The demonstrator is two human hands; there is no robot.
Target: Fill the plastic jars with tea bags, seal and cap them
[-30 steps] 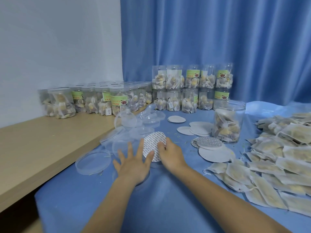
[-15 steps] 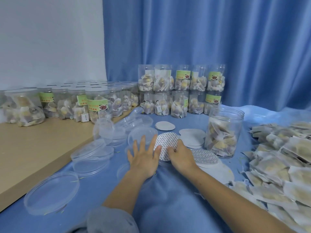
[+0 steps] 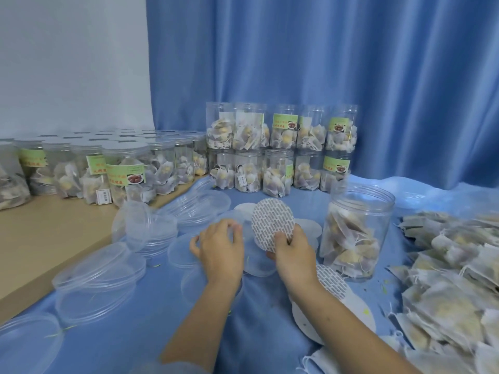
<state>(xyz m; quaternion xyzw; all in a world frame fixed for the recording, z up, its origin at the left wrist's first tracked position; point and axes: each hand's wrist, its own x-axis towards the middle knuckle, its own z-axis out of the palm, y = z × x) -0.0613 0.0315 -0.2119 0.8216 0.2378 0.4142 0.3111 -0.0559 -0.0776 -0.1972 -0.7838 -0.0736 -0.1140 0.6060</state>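
Note:
My right hand [image 3: 293, 256] pinches a round seal liner [image 3: 272, 224] printed with grey dashes and holds it upright above the blue cloth. My left hand [image 3: 221, 248] curls around a clear plastic lid [image 3: 258, 261] that lies flat just under the liner. An uncapped clear jar [image 3: 356, 228] about half full of tea bags stands right of my right hand. Loose tea bags [image 3: 453, 287] are heaped at the far right. More seal liners [image 3: 333, 276] lie on the cloth under my right forearm.
Loose clear lids [image 3: 100, 273] are scattered left of my hands. Capped, labelled jars stand in rows on the wooden shelf [image 3: 48, 238] at the left, and two stacked rows of filled jars [image 3: 280, 149] back onto the blue curtain.
My right hand has lifted the seal liner from lying flat to standing upright. My left hand went from spread flat on the lid to curled around it. The camera moved closer and left.

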